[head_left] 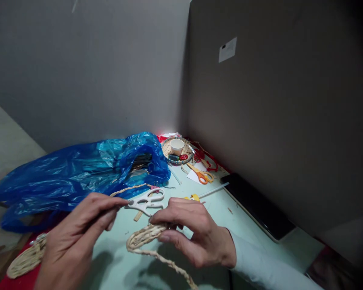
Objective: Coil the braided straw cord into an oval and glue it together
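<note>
I've got the crumpled blue plastic bag (78, 173) far left on the pale green tabletop (230, 213). Right hand (193, 233) near centre, fingers clamped on the tan braided straw coil (143, 237). Left hand (75, 237), fingertips pinched together at the blade tip of the white-handled scissors (148, 200); whether they grip it, I can't tell.

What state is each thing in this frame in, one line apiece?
left hand, fingertips pinched shut, contents unclear
right hand, shut on braided coil
white scissors, closed, lying flat
orange scissors, closed, lying flat
blue bag, mouth open
cup, upright in woven tray
tablet, screen dark
</note>
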Demonstrator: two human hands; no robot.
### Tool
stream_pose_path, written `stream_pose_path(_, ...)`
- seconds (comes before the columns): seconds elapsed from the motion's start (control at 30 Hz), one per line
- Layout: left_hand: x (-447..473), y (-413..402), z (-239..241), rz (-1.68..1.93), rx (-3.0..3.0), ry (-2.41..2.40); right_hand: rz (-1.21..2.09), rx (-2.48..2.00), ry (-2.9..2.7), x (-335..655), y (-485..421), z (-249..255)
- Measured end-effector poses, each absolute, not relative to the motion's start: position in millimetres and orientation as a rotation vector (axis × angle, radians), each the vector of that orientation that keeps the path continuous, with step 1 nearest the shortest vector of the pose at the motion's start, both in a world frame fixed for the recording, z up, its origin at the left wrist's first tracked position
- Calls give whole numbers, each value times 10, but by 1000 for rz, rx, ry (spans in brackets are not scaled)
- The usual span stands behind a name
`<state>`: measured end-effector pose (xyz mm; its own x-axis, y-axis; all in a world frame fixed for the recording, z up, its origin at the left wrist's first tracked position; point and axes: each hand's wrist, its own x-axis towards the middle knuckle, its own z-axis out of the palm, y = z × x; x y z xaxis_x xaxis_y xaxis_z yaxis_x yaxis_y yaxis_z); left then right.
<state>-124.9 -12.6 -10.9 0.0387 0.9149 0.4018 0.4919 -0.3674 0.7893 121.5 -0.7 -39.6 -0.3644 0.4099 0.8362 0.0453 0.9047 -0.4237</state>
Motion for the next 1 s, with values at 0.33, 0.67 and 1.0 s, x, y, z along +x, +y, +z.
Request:
stream_pose_path(0.33, -977, -231, -161, 1039, 1559, 1318, 467, -303, -1968, 1217, -12, -414)
stream_pose_path(0.67, -975, -205, -62, 870, 1407, 1093, 523, -264, -2042, 1218, 1, -453)
stream_pose_path(1.0, -1000, -158, 20, 566, 1438, 1046, 617, -261, -2075, 1237, 12, -470)
